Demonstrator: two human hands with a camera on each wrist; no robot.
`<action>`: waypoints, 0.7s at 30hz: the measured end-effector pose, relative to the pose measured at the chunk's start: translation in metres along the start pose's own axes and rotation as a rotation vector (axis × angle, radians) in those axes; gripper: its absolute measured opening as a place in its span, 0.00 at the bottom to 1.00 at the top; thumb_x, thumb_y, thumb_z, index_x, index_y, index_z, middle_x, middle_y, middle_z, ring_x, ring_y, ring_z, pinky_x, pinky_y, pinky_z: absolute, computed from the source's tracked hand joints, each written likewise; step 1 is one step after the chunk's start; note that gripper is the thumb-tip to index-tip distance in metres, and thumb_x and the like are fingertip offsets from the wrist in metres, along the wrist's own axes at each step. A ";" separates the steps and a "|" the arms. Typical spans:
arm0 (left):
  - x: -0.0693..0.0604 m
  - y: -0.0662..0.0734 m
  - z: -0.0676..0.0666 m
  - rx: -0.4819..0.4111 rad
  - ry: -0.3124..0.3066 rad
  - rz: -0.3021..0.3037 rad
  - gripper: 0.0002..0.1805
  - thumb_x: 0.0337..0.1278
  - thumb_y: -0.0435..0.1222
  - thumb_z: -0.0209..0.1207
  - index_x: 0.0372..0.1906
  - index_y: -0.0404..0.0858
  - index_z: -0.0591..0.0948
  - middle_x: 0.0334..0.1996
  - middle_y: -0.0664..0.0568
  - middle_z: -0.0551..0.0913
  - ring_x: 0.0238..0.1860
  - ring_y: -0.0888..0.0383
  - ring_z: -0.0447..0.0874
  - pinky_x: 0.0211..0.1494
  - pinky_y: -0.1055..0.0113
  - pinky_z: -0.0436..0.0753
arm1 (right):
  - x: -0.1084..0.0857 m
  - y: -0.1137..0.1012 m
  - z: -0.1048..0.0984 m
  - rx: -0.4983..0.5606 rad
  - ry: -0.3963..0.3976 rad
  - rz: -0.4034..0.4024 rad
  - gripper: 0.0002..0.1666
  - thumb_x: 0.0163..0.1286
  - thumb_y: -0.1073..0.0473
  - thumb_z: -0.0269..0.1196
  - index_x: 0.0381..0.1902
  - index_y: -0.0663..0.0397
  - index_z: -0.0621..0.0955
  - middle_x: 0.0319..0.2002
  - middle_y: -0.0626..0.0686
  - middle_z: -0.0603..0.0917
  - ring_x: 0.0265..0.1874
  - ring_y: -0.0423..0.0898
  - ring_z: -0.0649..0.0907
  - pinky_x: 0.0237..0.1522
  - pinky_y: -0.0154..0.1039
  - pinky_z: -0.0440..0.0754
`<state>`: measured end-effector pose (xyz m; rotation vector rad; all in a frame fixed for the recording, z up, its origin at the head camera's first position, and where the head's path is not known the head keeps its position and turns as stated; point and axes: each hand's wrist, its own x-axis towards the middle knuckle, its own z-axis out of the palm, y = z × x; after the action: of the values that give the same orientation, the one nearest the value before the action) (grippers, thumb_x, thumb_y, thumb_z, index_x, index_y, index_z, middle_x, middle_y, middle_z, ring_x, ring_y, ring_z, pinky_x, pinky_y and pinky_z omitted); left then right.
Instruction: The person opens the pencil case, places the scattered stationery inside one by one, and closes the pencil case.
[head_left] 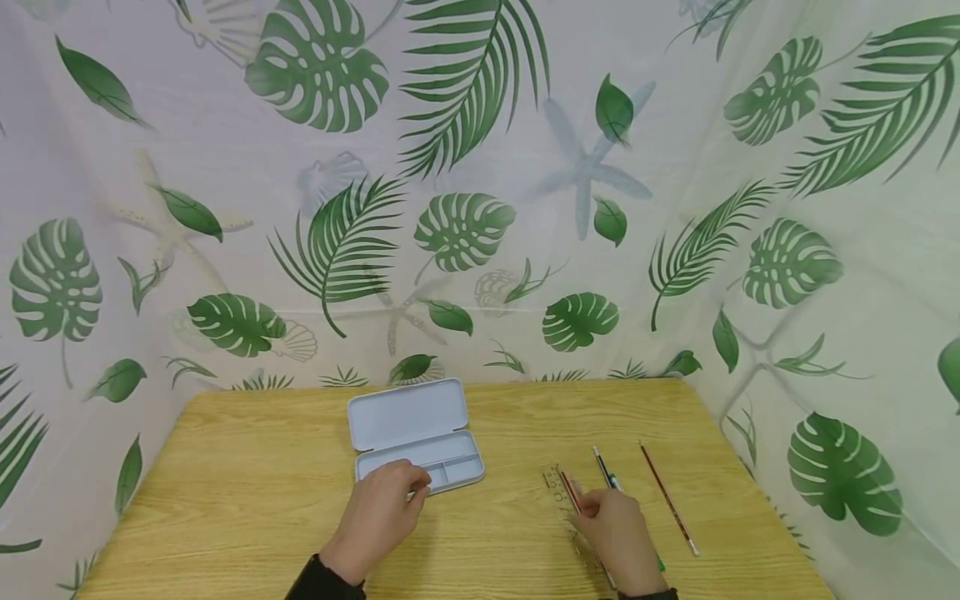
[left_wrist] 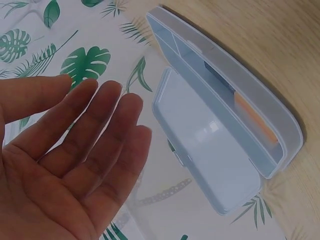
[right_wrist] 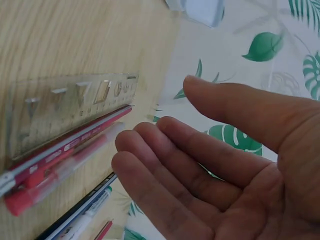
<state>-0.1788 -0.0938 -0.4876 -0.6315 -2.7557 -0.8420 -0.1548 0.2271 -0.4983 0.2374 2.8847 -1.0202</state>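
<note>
A pale blue pencil case (head_left: 408, 417) lies with its lid raised. My left hand (head_left: 382, 508) hovers at its front edge; in the left wrist view the fingers are loosely extended and hold nothing. Inside the case shows an orange and dark blue block (left_wrist: 255, 117), perhaps an eraser. My right hand (head_left: 618, 533) is over the writing tools, fingers gently bent, nothing held in the right wrist view. Beside it lie a clear ruler (right_wrist: 70, 105), a red pencil (right_wrist: 75, 142), a pink-capped pen (right_wrist: 65, 172), a dark pencil (head_left: 600, 462) and a white-and-green marker (right_wrist: 87, 215).
Farther right, a reddish pencil (head_left: 670, 500) lies alone on the wood-grain table (head_left: 262, 483). A leaf-patterned curtain (head_left: 480, 250) rises behind the table and along both sides. The case has divided compartments.
</note>
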 end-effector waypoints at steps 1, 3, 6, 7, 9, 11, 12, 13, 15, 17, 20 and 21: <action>0.000 0.001 0.000 -0.003 -0.002 0.000 0.05 0.57 0.28 0.71 0.36 0.39 0.89 0.33 0.55 0.87 0.35 0.59 0.86 0.36 0.67 0.83 | 0.002 -0.001 0.003 -0.020 0.011 -0.012 0.14 0.64 0.66 0.72 0.44 0.72 0.86 0.35 0.57 0.88 0.32 0.49 0.85 0.34 0.46 0.85; 0.000 0.002 0.000 -0.011 -0.008 -0.001 0.05 0.57 0.28 0.71 0.37 0.39 0.89 0.33 0.54 0.87 0.36 0.59 0.86 0.36 0.66 0.83 | 0.005 -0.002 0.009 -0.047 0.030 -0.023 0.14 0.63 0.66 0.73 0.43 0.72 0.87 0.36 0.60 0.88 0.30 0.49 0.85 0.33 0.46 0.84; -0.001 0.002 0.001 -0.021 -0.016 -0.002 0.05 0.57 0.27 0.70 0.37 0.38 0.89 0.34 0.54 0.87 0.36 0.59 0.86 0.37 0.66 0.83 | 0.011 -0.003 0.016 -0.087 0.047 -0.031 0.12 0.62 0.67 0.73 0.41 0.70 0.88 0.38 0.63 0.89 0.29 0.49 0.85 0.32 0.46 0.83; -0.001 0.003 0.001 -0.021 -0.017 -0.003 0.05 0.57 0.27 0.70 0.37 0.38 0.89 0.34 0.54 0.87 0.36 0.59 0.86 0.37 0.66 0.83 | 0.012 -0.003 0.019 -0.100 0.054 -0.035 0.11 0.61 0.67 0.73 0.40 0.69 0.88 0.37 0.63 0.89 0.28 0.48 0.84 0.32 0.46 0.83; -0.001 0.003 0.001 -0.021 -0.017 -0.002 0.05 0.58 0.27 0.70 0.38 0.38 0.89 0.34 0.54 0.87 0.36 0.59 0.86 0.37 0.66 0.83 | 0.014 -0.003 0.022 -0.131 0.066 -0.044 0.08 0.60 0.68 0.74 0.36 0.68 0.88 0.33 0.62 0.88 0.26 0.48 0.83 0.31 0.46 0.83; -0.001 0.002 0.001 -0.019 -0.013 0.000 0.05 0.57 0.27 0.70 0.38 0.38 0.89 0.33 0.55 0.87 0.36 0.59 0.86 0.36 0.67 0.83 | 0.015 -0.004 0.025 -0.163 0.085 -0.060 0.07 0.59 0.68 0.74 0.34 0.68 0.88 0.31 0.61 0.88 0.24 0.47 0.82 0.30 0.46 0.83; -0.001 0.002 0.001 -0.018 -0.011 0.002 0.05 0.57 0.27 0.70 0.38 0.39 0.89 0.33 0.55 0.87 0.36 0.60 0.86 0.36 0.67 0.83 | 0.016 -0.004 0.026 -0.183 0.100 -0.072 0.06 0.58 0.68 0.74 0.32 0.68 0.88 0.29 0.59 0.87 0.24 0.48 0.82 0.30 0.47 0.83; -0.001 0.002 0.001 -0.016 -0.010 0.003 0.05 0.57 0.27 0.70 0.38 0.39 0.89 0.33 0.55 0.87 0.36 0.60 0.86 0.36 0.67 0.82 | 0.016 -0.004 0.028 -0.196 0.116 -0.083 0.06 0.57 0.68 0.74 0.30 0.67 0.88 0.27 0.58 0.87 0.23 0.47 0.81 0.30 0.46 0.83; -0.001 0.002 0.002 -0.015 -0.009 0.006 0.05 0.57 0.27 0.70 0.37 0.39 0.90 0.32 0.56 0.87 0.35 0.60 0.85 0.35 0.68 0.82 | 0.017 -0.004 0.030 -0.215 0.139 -0.099 0.05 0.56 0.69 0.74 0.26 0.65 0.86 0.23 0.55 0.84 0.20 0.46 0.78 0.26 0.43 0.79; -0.001 0.002 0.002 -0.013 -0.009 0.007 0.05 0.57 0.28 0.70 0.37 0.39 0.90 0.32 0.56 0.86 0.35 0.60 0.85 0.35 0.68 0.82 | 0.017 -0.004 0.032 -0.225 0.154 -0.107 0.11 0.55 0.70 0.72 0.18 0.60 0.81 0.18 0.49 0.78 0.17 0.43 0.72 0.20 0.39 0.72; -0.001 0.003 0.003 -0.009 -0.011 0.013 0.04 0.58 0.29 0.71 0.37 0.39 0.90 0.32 0.56 0.86 0.34 0.61 0.85 0.34 0.69 0.81 | 0.019 -0.003 0.036 -0.221 0.164 -0.110 0.24 0.54 0.73 0.67 0.12 0.50 0.66 0.14 0.42 0.63 0.14 0.40 0.61 0.17 0.35 0.57; -0.002 0.004 0.003 -0.009 -0.012 0.014 0.04 0.58 0.29 0.71 0.37 0.39 0.90 0.32 0.56 0.86 0.33 0.61 0.84 0.33 0.69 0.80 | 0.020 -0.003 0.038 -0.214 0.160 -0.105 0.27 0.53 0.74 0.66 0.12 0.47 0.62 0.14 0.41 0.58 0.14 0.40 0.58 0.17 0.34 0.54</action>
<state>-0.1760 -0.0898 -0.4890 -0.6587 -2.7567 -0.8506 -0.1745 0.2037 -0.5280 0.1619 3.1515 -0.7269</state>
